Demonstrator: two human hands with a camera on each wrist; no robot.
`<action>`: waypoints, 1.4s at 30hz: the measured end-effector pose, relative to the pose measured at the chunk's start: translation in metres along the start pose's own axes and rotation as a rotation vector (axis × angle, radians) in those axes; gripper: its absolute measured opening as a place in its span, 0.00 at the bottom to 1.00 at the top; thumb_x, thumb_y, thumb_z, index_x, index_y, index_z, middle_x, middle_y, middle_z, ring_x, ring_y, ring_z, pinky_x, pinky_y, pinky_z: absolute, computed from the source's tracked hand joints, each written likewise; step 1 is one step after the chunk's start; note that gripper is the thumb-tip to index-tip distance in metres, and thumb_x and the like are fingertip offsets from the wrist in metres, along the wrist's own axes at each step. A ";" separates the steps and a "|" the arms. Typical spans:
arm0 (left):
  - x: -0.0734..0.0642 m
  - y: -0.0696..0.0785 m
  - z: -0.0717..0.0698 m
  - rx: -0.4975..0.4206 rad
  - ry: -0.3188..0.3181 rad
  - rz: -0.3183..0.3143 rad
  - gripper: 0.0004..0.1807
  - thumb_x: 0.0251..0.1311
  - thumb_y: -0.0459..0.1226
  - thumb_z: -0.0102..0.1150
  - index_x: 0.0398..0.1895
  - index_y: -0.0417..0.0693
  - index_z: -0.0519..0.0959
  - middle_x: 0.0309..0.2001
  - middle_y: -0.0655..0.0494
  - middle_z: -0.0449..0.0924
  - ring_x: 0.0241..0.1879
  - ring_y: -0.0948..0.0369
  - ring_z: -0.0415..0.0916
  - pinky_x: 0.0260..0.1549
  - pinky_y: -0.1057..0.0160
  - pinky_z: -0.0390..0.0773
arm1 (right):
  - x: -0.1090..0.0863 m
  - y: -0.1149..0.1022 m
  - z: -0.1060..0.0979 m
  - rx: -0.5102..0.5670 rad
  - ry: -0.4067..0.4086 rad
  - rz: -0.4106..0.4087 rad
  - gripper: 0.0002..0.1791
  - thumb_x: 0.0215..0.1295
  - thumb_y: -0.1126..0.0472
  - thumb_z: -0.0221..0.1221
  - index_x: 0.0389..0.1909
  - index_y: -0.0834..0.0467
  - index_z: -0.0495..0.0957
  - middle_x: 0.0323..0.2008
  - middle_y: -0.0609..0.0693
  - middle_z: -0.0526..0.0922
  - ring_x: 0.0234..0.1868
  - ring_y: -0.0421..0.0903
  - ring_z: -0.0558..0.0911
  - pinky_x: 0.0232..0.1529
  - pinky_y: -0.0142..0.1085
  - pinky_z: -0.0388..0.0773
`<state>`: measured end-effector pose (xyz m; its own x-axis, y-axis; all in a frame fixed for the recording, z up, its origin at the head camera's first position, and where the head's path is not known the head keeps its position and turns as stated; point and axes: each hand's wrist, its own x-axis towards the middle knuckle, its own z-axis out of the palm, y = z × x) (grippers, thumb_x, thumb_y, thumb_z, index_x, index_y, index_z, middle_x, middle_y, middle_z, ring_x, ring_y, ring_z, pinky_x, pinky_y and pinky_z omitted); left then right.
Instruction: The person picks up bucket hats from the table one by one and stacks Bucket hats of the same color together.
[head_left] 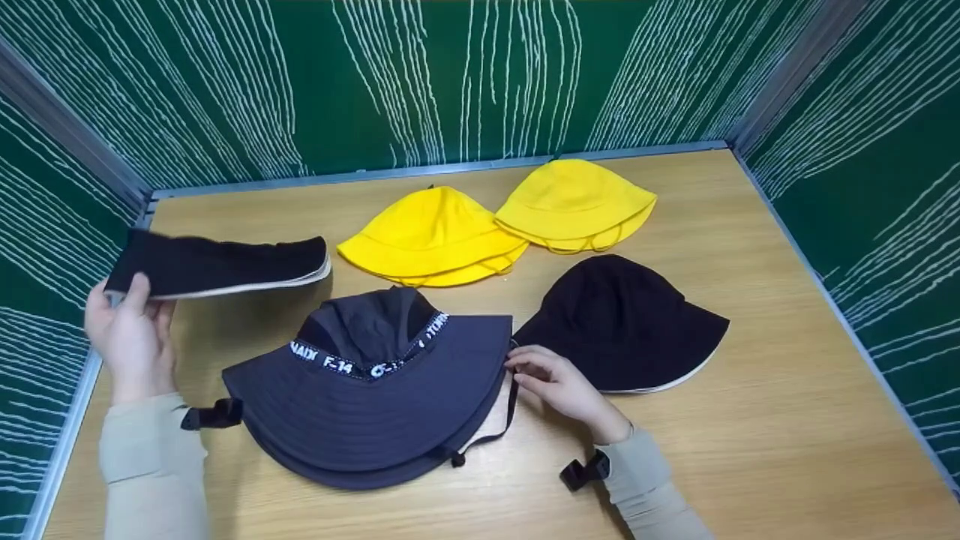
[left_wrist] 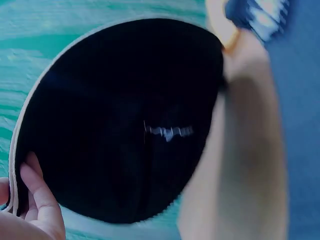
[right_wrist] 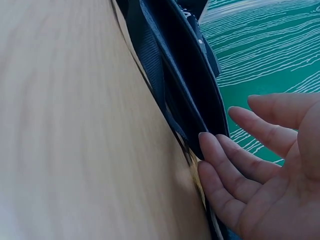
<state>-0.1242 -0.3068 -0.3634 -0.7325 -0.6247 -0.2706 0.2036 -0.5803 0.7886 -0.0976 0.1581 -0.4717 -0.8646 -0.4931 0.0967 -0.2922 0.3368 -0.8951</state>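
My left hand [head_left: 135,337] pinches the brim of a black bucket hat [head_left: 225,264], lifted at the left, thumb on one side and fingers on the other. Its dark inside, with a small pale label, faces the left wrist view, where the fingers [left_wrist: 42,200] curl over the light-edged brim. A dark grey wide-brimmed hat [head_left: 390,427] with a lettered band lies in front. My right hand [head_left: 559,382] is at that hat's right brim edge; its loosely extended fingers [right_wrist: 220,180] appear to touch the brim. A black strap with a cord stopper [head_left: 457,459] hangs from this hat.
Another black bucket hat [head_left: 622,330] with a pale edge lies to the right, close to my right hand. Towards the back sit two yellow hats [head_left: 435,232], one touching the other. Green white-streaked panels [head_left: 510,82] enclose the wooden table [head_left: 765,450] at the back and sides.
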 end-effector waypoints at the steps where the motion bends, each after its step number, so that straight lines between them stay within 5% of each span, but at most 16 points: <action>1: -0.004 -0.001 0.006 -0.015 -0.023 0.017 0.17 0.61 0.30 0.57 0.53 0.46 0.72 0.57 0.52 0.73 0.52 0.57 0.77 0.41 0.69 0.81 | 0.000 0.000 0.000 0.001 0.001 -0.005 0.11 0.61 0.74 0.56 0.44 0.74 0.77 0.50 0.69 0.76 0.49 0.53 0.77 0.50 0.35 0.77; 5: -0.022 -0.003 0.027 -0.039 -0.100 0.090 0.16 0.61 0.30 0.57 0.51 0.43 0.72 0.53 0.49 0.75 0.45 0.56 0.79 0.41 0.68 0.80 | 0.001 0.011 0.002 0.000 0.005 -0.008 0.11 0.61 0.75 0.56 0.43 0.74 0.77 0.50 0.69 0.76 0.48 0.49 0.77 0.50 0.35 0.77; 10: -0.040 -0.001 0.049 -0.181 -0.133 0.116 0.11 0.61 0.28 0.55 0.47 0.39 0.72 0.47 0.46 0.77 0.37 0.55 0.80 0.35 0.65 0.82 | 0.001 0.033 0.008 0.013 0.024 -0.001 0.11 0.62 0.73 0.56 0.44 0.71 0.78 0.50 0.66 0.77 0.51 0.46 0.76 0.51 0.30 0.75; 16: -0.063 -0.003 0.067 -0.276 -0.205 0.110 0.11 0.61 0.26 0.53 0.47 0.37 0.72 0.41 0.44 0.78 0.32 0.54 0.79 0.30 0.64 0.81 | 0.002 0.036 0.011 0.209 0.145 -0.024 0.09 0.63 0.72 0.55 0.41 0.73 0.78 0.41 0.69 0.80 0.43 0.36 0.79 0.45 0.25 0.76; 21: -0.082 -0.006 0.076 -0.330 -0.320 0.119 0.12 0.62 0.25 0.51 0.48 0.34 0.70 0.37 0.42 0.80 0.29 0.54 0.82 0.30 0.63 0.83 | 0.008 0.026 0.008 0.375 0.259 0.062 0.08 0.63 0.73 0.54 0.39 0.77 0.75 0.35 0.60 0.81 0.36 0.37 0.81 0.39 0.29 0.80; 26: -0.100 -0.009 0.081 -0.395 -0.409 0.067 0.09 0.64 0.24 0.47 0.47 0.32 0.69 0.36 0.40 0.81 0.28 0.52 0.83 0.30 0.60 0.83 | 0.024 0.007 0.000 0.498 0.277 0.216 0.12 0.65 0.71 0.52 0.47 0.75 0.72 0.40 0.52 0.80 0.38 0.41 0.80 0.43 0.30 0.78; 32: -0.121 -0.015 0.085 -0.435 -0.502 0.032 0.09 0.65 0.23 0.45 0.46 0.32 0.71 0.36 0.40 0.81 0.27 0.52 0.82 0.26 0.59 0.83 | 0.060 -0.020 -0.002 0.752 0.310 0.217 0.15 0.69 0.69 0.45 0.53 0.68 0.68 0.45 0.53 0.77 0.40 0.44 0.78 0.45 0.34 0.78; 36: -0.135 -0.017 0.084 -0.479 -0.599 -0.006 0.10 0.65 0.23 0.46 0.47 0.30 0.71 0.39 0.39 0.81 0.31 0.51 0.83 0.30 0.58 0.83 | 0.082 -0.028 0.000 0.856 0.212 0.261 0.19 0.72 0.62 0.43 0.61 0.64 0.61 0.51 0.54 0.70 0.44 0.45 0.77 0.46 0.39 0.78; 42: -0.149 -0.021 0.081 -0.472 -0.691 -0.069 0.09 0.65 0.22 0.45 0.46 0.31 0.71 0.42 0.39 0.81 0.37 0.51 0.83 0.35 0.57 0.83 | 0.091 -0.028 0.004 1.034 -0.095 0.301 0.21 0.76 0.56 0.36 0.65 0.57 0.58 0.52 0.49 0.75 0.41 0.46 0.82 0.39 0.40 0.81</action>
<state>-0.0721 -0.1598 -0.2947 -0.9552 -0.2080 0.2107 0.2814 -0.8591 0.4276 -0.1663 0.1007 -0.4393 -0.7953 -0.5781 -0.1826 0.4517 -0.3642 -0.8144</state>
